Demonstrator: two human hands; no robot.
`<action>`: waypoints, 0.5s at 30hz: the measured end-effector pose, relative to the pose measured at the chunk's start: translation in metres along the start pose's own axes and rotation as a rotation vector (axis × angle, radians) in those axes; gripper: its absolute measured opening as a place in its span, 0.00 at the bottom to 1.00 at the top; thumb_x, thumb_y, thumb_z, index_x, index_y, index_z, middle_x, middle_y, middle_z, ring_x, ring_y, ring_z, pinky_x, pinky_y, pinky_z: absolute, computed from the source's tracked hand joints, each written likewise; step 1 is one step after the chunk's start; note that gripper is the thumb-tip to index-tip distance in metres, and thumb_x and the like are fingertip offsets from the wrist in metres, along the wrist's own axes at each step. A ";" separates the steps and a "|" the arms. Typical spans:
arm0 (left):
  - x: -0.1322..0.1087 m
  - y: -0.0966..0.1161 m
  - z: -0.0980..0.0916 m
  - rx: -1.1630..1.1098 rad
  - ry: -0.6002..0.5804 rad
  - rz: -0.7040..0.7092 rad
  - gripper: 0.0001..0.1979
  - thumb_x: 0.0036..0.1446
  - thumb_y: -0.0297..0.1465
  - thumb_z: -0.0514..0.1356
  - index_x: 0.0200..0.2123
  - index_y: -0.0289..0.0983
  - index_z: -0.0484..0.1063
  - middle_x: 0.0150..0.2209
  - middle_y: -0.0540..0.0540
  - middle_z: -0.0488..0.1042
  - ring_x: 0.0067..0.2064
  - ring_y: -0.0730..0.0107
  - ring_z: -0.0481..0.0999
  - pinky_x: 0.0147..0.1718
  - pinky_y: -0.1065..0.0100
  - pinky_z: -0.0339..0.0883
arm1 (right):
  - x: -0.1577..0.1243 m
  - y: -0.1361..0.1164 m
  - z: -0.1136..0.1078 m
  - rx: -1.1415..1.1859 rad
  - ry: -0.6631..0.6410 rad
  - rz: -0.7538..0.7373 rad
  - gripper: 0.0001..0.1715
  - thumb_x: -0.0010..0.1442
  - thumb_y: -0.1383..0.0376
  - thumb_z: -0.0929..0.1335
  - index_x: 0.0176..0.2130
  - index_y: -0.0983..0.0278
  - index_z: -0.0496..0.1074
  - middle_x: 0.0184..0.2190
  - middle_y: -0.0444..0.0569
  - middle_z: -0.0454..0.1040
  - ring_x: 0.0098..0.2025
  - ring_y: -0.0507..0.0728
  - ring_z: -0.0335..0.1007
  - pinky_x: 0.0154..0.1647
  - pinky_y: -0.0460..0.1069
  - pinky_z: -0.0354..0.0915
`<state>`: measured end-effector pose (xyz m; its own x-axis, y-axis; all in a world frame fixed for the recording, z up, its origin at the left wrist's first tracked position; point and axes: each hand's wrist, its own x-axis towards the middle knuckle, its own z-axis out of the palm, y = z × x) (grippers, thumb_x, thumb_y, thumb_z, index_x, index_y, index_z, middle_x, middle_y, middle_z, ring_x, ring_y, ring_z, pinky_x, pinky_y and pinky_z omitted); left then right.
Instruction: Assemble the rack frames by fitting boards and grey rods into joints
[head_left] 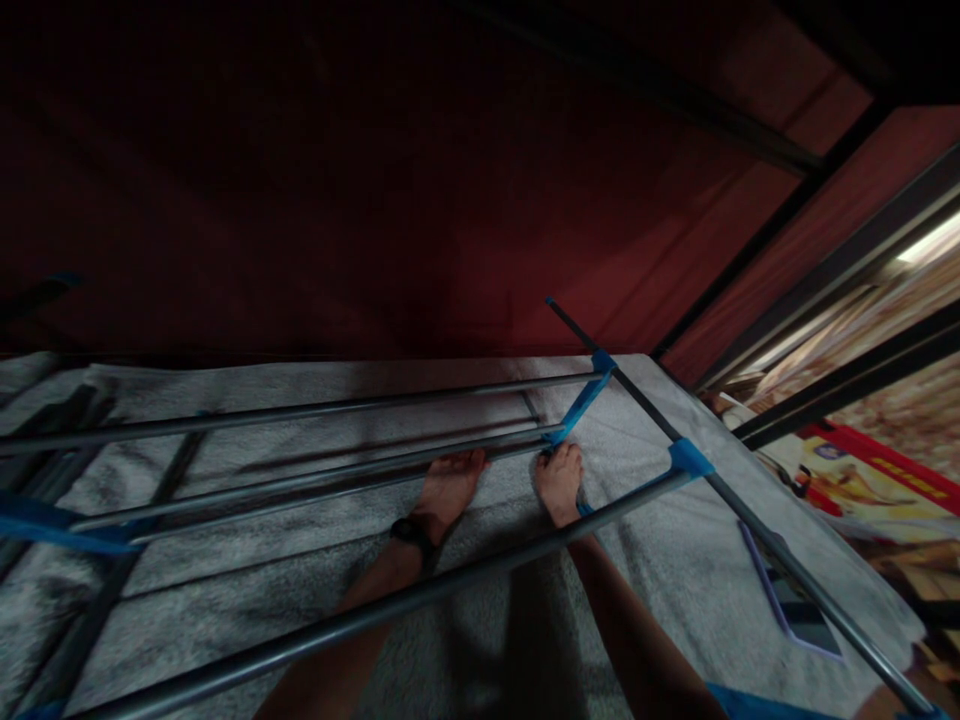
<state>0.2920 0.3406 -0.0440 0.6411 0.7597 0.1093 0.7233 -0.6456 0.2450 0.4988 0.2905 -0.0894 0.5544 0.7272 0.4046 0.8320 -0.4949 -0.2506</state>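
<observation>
Dim room, dark red wall (337,200) at the back. Below it we record a grey pile fabric (225,560) spread flat, with a metal frame lying over it.

1. Far rod (300,409), middle rod (300,478) and near rod (450,578): grey metal, running left to right, meeting a side rail (787,565) on the right.
2. Blue joint (556,436): sits at the right end of the middle rod. A second blue joint (690,458) sits where the near rod meets the side rail.
3. Left hand (448,483): palm down on the fabric beyond the near rod, fingers straight and close together, tips reaching the middle rod. It has a black wristband (411,531).
4. Right hand (559,482): palm down just beside the left hand and apart from it, fingertips at the blue joint of the middle rod. We cannot tell whether the fingers pinch it or merely touch it.
5. Flat device with a purple edge (799,605): lies on the fabric by the side rail, well apart from both hands.
</observation>
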 end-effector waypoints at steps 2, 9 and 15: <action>0.001 0.000 -0.001 0.014 -0.016 -0.001 0.15 0.72 0.33 0.48 0.49 0.35 0.72 0.43 0.38 0.80 0.48 0.56 0.79 0.47 0.60 0.66 | 0.000 -0.002 -0.001 -0.034 -0.010 0.043 0.23 0.60 0.66 0.60 0.53 0.74 0.65 0.47 0.71 0.70 0.48 0.71 0.69 0.46 0.63 0.67; 0.001 0.002 -0.008 0.020 -0.053 -0.021 0.17 0.72 0.34 0.47 0.50 0.35 0.73 0.45 0.37 0.80 0.47 0.54 0.80 0.45 0.60 0.66 | 0.000 -0.004 -0.003 0.003 0.006 0.045 0.23 0.59 0.67 0.60 0.53 0.73 0.66 0.47 0.70 0.70 0.48 0.71 0.69 0.46 0.64 0.66; 0.000 0.003 -0.012 0.007 -0.052 -0.021 0.16 0.72 0.35 0.47 0.48 0.35 0.73 0.43 0.38 0.81 0.44 0.55 0.80 0.42 0.63 0.66 | 0.000 -0.002 -0.002 0.019 0.009 0.040 0.23 0.59 0.67 0.60 0.52 0.73 0.66 0.45 0.67 0.70 0.47 0.69 0.69 0.45 0.62 0.67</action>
<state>0.2914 0.3399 -0.0318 0.6376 0.7684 0.0543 0.7387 -0.6299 0.2400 0.4969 0.2907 -0.0869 0.5869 0.7030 0.4016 0.8096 -0.5141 -0.2833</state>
